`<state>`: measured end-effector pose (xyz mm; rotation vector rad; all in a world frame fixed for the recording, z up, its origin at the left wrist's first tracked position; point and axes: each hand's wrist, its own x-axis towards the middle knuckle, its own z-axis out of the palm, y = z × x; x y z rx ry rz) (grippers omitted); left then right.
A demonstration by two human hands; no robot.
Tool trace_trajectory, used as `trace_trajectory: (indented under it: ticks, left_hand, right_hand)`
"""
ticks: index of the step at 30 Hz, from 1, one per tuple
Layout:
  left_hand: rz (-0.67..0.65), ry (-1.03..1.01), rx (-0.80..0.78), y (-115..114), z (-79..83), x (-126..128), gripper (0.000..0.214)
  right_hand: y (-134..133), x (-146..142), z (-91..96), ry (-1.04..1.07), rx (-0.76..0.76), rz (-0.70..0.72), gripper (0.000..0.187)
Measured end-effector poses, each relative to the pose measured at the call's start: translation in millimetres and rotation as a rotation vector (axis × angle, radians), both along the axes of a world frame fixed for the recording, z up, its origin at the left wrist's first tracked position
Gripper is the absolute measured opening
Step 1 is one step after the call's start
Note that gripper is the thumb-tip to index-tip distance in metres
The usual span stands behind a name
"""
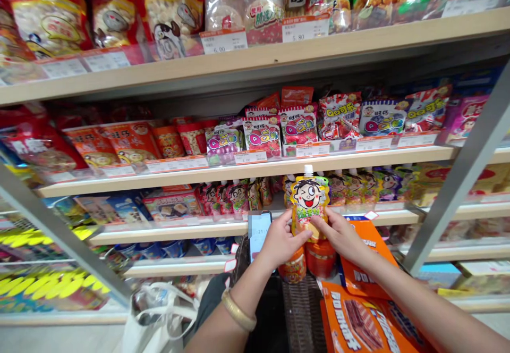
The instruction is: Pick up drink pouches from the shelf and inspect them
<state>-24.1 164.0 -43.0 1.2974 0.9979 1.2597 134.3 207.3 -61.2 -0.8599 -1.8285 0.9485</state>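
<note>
A yellow spouted drink pouch (309, 200) with a winking cartoon face and a white cap is held upright in front of the shelves. My left hand (281, 242) grips its lower left edge and also holds a phone (258, 233) with a lit screen against the palm. My right hand (341, 235) pinches the pouch's lower right corner. A gold bangle (238, 310) sits on my left wrist. Similar pouches (358, 185) stand in a row on the shelf just behind.
Snack shelves (255, 168) fill the view, with price tags along their edges. Below my hands a dark woven basket (303, 310) holds orange packets (358, 321) and orange-lidded jars (320, 257). A white plastic bag (155, 316) hangs at lower left. Grey metal bars (466, 167) cross both sides.
</note>
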Motion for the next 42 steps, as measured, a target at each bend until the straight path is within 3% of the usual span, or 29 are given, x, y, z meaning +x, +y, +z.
trace_trajectory:
  ticks: [7, 16, 42]
  left_hand:
    - [-0.014, -0.023, 0.025, 0.5, -3.2, -0.6, 0.053]
    - [0.017, -0.037, 0.037, 1.1, -5.1, -2.3, 0.053]
    - [0.043, -0.045, 0.038, -2.0, -2.4, -1.4, 0.051]
  right_hand:
    - [-0.6, 3.4, -3.3, 0.082, -0.09, 0.109, 0.035]
    - [-4.4, 3.5, -3.1, 0.07, -0.06, 0.141, 0.047]
    - [-5.6, 3.5, -2.6, 0.117, -0.016, 0.19, 0.043]
